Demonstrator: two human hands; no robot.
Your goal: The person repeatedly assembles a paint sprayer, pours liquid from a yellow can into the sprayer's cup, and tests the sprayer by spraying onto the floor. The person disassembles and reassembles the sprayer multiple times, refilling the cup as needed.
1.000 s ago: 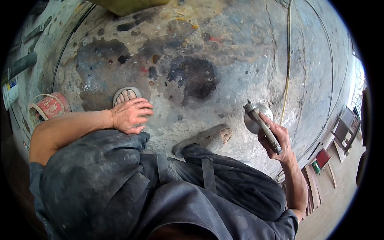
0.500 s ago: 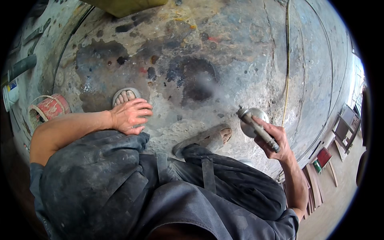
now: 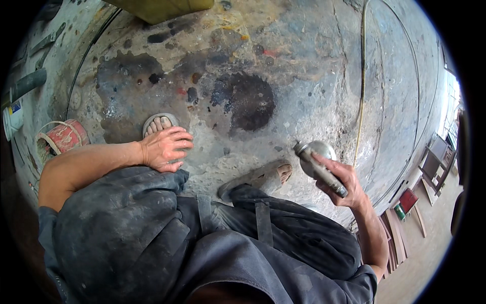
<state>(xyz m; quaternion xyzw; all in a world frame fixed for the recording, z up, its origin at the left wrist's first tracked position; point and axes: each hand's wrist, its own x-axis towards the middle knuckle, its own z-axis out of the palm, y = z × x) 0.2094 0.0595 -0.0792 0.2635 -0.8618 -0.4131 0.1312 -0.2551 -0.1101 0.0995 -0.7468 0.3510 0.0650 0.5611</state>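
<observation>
My right hand is wrapped round the handle of a spray gun with a round silver metal cup. Its nozzle points up and to the left, over the stained concrete floor. A faint haze hangs low to the left of the nozzle. My left hand rests over my left knee, empty, its fingers stretched out and slightly apart. Just beyond that hand are the toes of my left foot in a sandal. My right sandal stands between the two hands.
A red bucket lies tipped at the left, near a white bucket. A yellow-green container stands at the far edge. A hose runs along the right. Wooden strips and a red piece lie lower right.
The spray gun has shifted slightly left and towards me in my right hand. The mist before its nozzle has mostly faded. My left hand has stayed in place.
</observation>
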